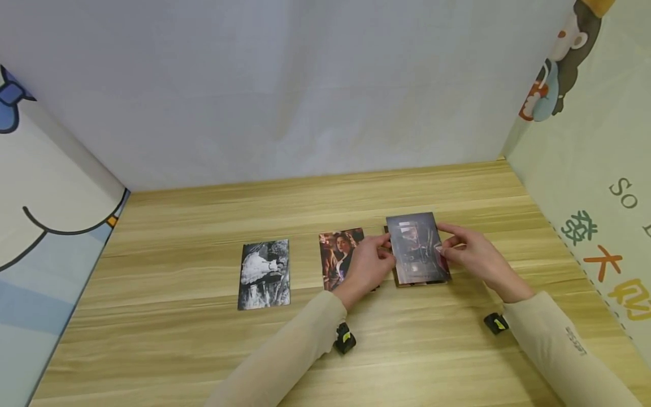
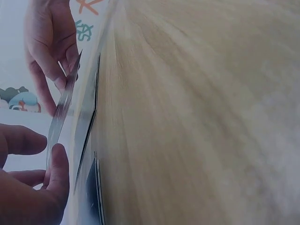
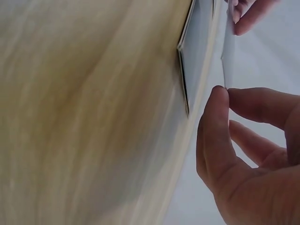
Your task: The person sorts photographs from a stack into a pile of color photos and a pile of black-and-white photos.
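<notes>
Both hands pinch a dark photo card (image 1: 413,251) by its opposite side edges. My left hand (image 1: 368,263) has the left edge between thumb and fingers, and my right hand (image 1: 480,259) grips the right edge. Seen from the left wrist, the held card (image 2: 62,110) is raised above the table over other cards (image 2: 87,129). Those lie mostly hidden beneath it in the head view. Under my left wrist, partly covered, lies a colour photo card of a person (image 1: 335,254). Farther left rests a black-and-white photo card with a white dress (image 1: 264,274).
The cards lie on a wood-grain table (image 1: 183,339). A pale cloth wall (image 1: 315,113) rises along its back edge, with printed panels (image 1: 595,186) at either side. Small black devices (image 1: 344,339) hang at both wrists.
</notes>
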Motion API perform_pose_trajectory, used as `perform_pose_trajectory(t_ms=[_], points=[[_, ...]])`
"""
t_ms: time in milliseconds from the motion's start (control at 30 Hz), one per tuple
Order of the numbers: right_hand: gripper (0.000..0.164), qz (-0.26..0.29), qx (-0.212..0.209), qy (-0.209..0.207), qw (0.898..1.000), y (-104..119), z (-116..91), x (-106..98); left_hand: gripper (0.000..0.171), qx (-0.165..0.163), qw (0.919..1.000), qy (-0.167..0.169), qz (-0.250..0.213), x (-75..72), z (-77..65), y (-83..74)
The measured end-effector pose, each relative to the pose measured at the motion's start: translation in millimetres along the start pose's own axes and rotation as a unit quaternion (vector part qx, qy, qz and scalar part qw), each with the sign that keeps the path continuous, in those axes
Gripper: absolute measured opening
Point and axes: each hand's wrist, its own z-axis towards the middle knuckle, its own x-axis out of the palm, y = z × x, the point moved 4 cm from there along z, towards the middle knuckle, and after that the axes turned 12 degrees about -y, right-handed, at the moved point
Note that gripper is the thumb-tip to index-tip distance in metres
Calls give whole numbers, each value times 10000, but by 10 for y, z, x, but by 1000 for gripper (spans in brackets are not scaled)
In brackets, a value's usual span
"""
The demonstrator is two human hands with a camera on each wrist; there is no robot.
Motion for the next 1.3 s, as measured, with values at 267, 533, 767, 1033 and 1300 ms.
perform_pose_trajectory(t_ms=[267, 533, 767, 1033, 1300], points=[[59, -204, -13, 55, 9998, -19, 39, 30, 58, -166, 9996, 164, 135, 21, 17, 27], [59, -284, -69, 124, 9995, -62, 72, 53, 60, -447, 9982, 372, 143, 34, 38, 42], [58, -420, -178, 163, 9988, -78, 100, 66, 59, -397, 9983, 346, 262, 40, 57, 54], [56, -558, -210, 102, 9982, -77, 117, 72, 58, -388, 9978, 433, 324, 49, 66, 73], [56, -665, -103, 172, 9976, -74, 126, 73, 59, -387, 9971, 527, 385, 50, 83, 58]])
